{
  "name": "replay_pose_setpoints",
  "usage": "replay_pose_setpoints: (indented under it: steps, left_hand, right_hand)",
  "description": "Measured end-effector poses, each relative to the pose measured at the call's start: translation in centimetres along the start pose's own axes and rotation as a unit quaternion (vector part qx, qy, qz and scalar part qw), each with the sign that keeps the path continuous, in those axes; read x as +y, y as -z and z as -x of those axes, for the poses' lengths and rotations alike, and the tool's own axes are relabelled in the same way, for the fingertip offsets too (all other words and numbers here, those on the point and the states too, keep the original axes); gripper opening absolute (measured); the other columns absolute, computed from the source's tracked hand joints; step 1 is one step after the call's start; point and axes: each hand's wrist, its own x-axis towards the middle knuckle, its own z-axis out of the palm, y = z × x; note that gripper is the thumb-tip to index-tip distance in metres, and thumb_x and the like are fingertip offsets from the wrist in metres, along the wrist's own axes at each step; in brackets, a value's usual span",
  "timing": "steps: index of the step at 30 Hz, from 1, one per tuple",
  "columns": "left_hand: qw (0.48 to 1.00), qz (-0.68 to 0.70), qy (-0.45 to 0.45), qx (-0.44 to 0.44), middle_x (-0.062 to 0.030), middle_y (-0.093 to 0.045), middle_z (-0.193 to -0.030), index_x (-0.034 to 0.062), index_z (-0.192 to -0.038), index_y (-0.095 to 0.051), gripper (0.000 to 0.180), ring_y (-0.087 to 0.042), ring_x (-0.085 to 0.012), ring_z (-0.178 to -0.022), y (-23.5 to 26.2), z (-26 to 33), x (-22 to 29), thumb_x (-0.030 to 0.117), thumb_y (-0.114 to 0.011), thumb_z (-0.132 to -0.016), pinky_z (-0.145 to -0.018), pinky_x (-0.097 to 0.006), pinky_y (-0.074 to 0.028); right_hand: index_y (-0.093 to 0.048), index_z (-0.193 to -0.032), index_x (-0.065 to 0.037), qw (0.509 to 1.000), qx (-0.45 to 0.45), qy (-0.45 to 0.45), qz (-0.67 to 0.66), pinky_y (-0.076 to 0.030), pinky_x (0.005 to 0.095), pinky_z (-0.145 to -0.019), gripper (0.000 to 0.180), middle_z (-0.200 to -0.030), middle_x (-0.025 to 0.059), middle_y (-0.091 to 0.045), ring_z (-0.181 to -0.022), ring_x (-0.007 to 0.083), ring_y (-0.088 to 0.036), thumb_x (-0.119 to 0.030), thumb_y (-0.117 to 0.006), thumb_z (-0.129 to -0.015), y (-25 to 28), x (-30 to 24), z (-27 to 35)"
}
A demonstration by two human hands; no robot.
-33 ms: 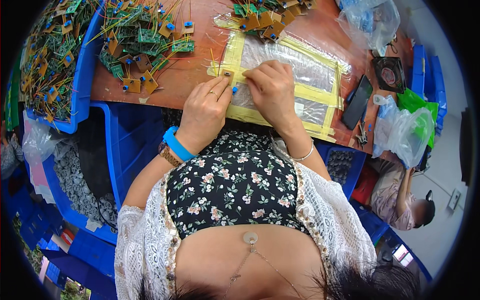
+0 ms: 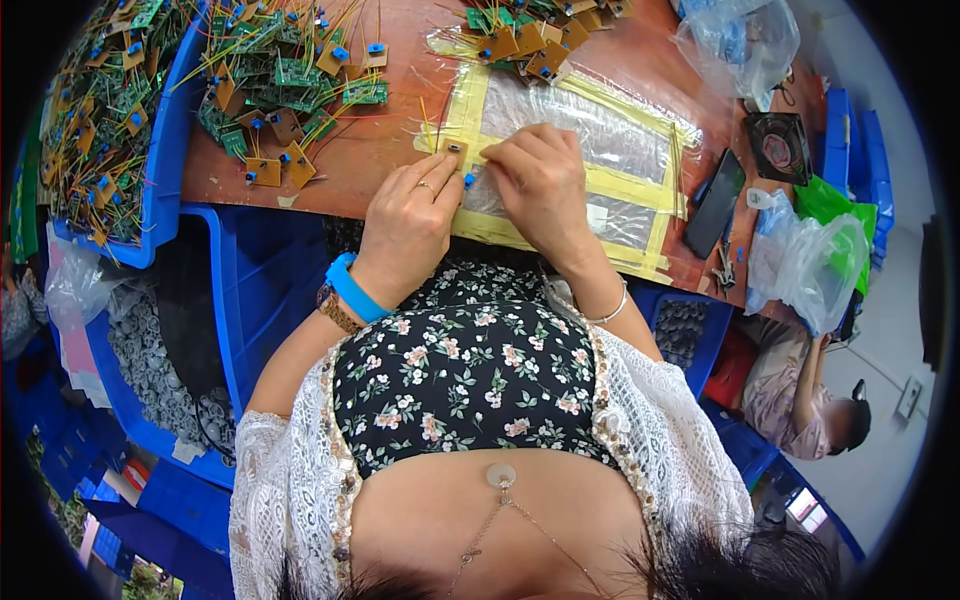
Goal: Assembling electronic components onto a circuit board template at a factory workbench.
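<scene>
Near twelve o'clock, a brown board (image 2: 456, 150) is looking matt beside creased, glossy plastic film (image 2: 625, 140), and yellow tape (image 2: 630, 188) is looking dull and papery. The reddish-brown surface (image 2: 405, 105) is gleaming. At three, a translucent plastic bag (image 2: 825, 280) is showing wrinkles; at nine, a blue bin (image 2: 258, 290) is displaying smooth plastic.

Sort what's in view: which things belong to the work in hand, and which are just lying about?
Work in hand:
small brown board, at the left hand
yellow-taped plastic sheet, beneath the right hand
piled wired circuit boards, probably

Apparently just lying about:
black phone
square fan
clear plastic bag
green bag
</scene>
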Motion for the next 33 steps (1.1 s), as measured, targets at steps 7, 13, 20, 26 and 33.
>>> replay_pose_setpoints:
  steps: [7,13,20,26,33]
  left_hand:
    - [1.000,-0.014,0.009,0.001,-0.0163,-0.071,-0.117,-0.0036,-0.103,-0.070,0.023,-0.065,-0.0301,-0.113,0.3,0.3,0.0,0.002,-0.064,-0.081,-0.097,-0.041,-0.051]
    - [1.000,-0.022,0.002,-0.003,-0.0164,-0.071,-0.117,-0.0033,-0.101,-0.070,0.022,-0.065,-0.0291,-0.114,0.4,0.3,0.1,0.002,-0.063,-0.081,-0.097,-0.040,-0.052]
    - [0.999,-0.034,-0.003,-0.009,-0.0177,-0.071,-0.117,-0.0035,-0.100,-0.069,0.022,-0.065,-0.0291,-0.115,0.6,0.3,0.2,0.002,-0.062,-0.080,-0.097,-0.040,-0.052]
    - [0.999,-0.042,-0.004,-0.009,-0.0183,-0.071,-0.116,-0.0042,-0.101,-0.069,0.023,-0.065,-0.0295,-0.115,0.4,0.3,0.2,0.002,-0.062,-0.080,-0.097,-0.039,-0.052]
    - [0.999,-0.045,-0.006,-0.002,-0.0184,-0.071,-0.117,-0.0061,-0.108,-0.070,0.029,-0.065,-0.0290,-0.115,0.3,0.3,0.5,0.003,-0.061,-0.081,-0.097,-0.039,-0.052]
  right_hand:
    - [-0.073,-0.084,-0.011,0.997,-0.050,0.013,-0.057,-0.041,0.0381,-0.080,0.013,-0.083,0.0012,-0.066,-0.087,0.0227,-0.061,-0.009,-0.079,-0.073,-0.3,-1.0,0.5]
    - [-0.074,-0.084,-0.011,0.999,-0.038,0.022,0.000,-0.041,0.0383,-0.081,0.014,-0.082,0.0001,-0.066,-0.089,0.0218,-0.061,-0.012,-0.081,-0.072,-0.8,0.0,0.2]
    - [-0.076,-0.086,-0.012,0.999,-0.024,-0.024,-0.011,-0.041,0.0380,-0.081,0.016,-0.085,-0.0003,-0.068,-0.089,0.0209,-0.061,-0.013,-0.082,-0.072,0.0,0.4,0.5]
    - [-0.072,-0.081,-0.010,1.000,-0.019,0.010,0.011,-0.041,0.0374,-0.080,0.013,-0.080,0.0008,-0.065,-0.087,0.0222,-0.060,-0.012,-0.082,-0.073,-1.1,-0.4,-0.2]
    - [-0.070,-0.078,-0.004,0.991,0.005,-0.070,-0.113,-0.046,0.0391,-0.072,0.011,-0.078,0.0074,-0.064,-0.079,0.0279,-0.059,-0.008,-0.080,-0.076,-2.5,-1.1,-1.2]
